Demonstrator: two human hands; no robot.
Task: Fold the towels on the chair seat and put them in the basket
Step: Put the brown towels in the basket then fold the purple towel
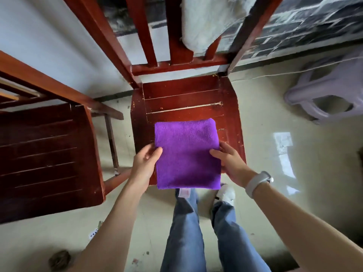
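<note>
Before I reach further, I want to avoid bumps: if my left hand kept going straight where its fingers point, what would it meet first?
The left hand points up-right across the purple towel it grips; beyond lies the chair seat, probably first.

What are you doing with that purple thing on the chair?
A person is folding towels. Both hands, the left hand and the right hand, grip the sides of a fluffy purple towel, already folded into a neat rectangle, over the red-brown wooden chair seat. A white fuzzy towel hangs on the chair's back. No basket is in view.
</note>
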